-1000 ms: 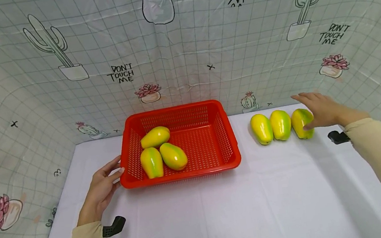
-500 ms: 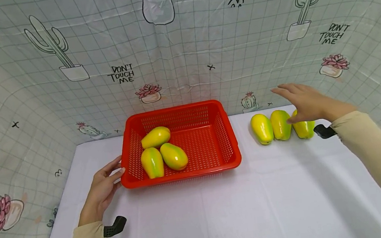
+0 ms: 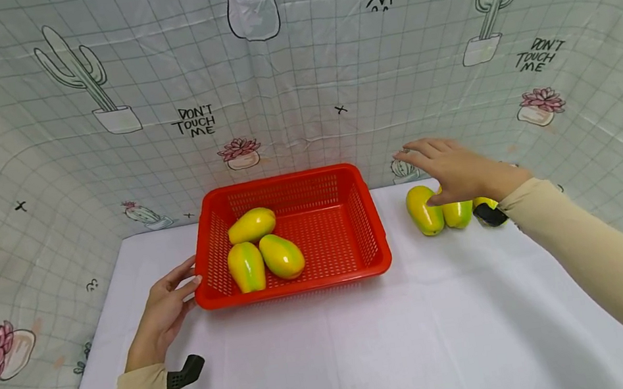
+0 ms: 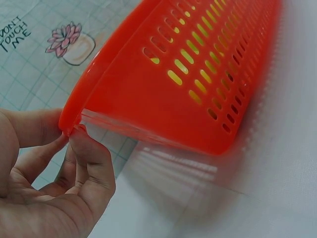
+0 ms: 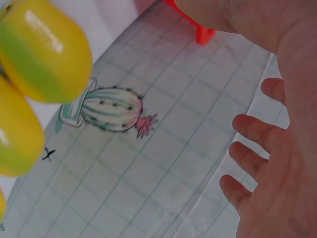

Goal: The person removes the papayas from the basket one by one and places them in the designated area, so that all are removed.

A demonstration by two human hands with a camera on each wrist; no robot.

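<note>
Right hand (image 3: 459, 170) shifted toward basket (image 3: 301, 290), fingers spread | left hand (image 3: 166, 308) pinches rim (image 4: 84, 84) | left wrist view only: fruit (image 4: 175, 77) through slots (image 4: 236, 59)

Head view, three o'clock: we lose parts of three fruits (image 3: 458, 216) behind right hand (image 3: 457, 168) and wrist (image 3: 509, 180). Left wrist view: we see basket (image 4: 130, 96) cropped toward one o'clock, inner fruit (image 4: 175, 77) mostly hidden.
</note>
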